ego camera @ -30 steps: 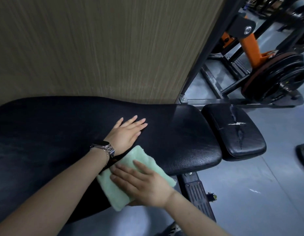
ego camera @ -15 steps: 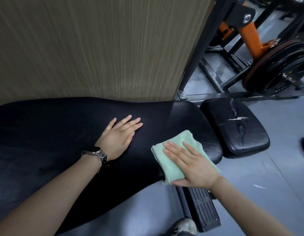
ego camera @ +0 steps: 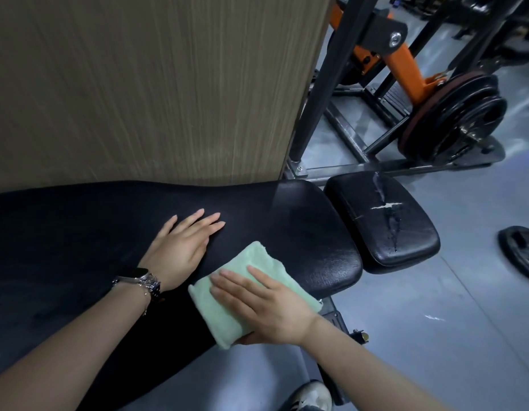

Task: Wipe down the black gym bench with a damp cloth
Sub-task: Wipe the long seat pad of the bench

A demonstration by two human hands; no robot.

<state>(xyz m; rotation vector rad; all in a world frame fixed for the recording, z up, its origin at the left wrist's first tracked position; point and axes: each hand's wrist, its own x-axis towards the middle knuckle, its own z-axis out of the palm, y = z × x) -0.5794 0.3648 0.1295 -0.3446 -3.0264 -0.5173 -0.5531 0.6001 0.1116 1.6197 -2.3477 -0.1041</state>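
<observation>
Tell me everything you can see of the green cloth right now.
The green cloth is pale mint terry-like fabric, folded into a thick pad. It lies on the near edge of the black bench pad, one end hanging over. The right hand presses flat on it, thumb underneath. The left hand rests just beside it.
</observation>
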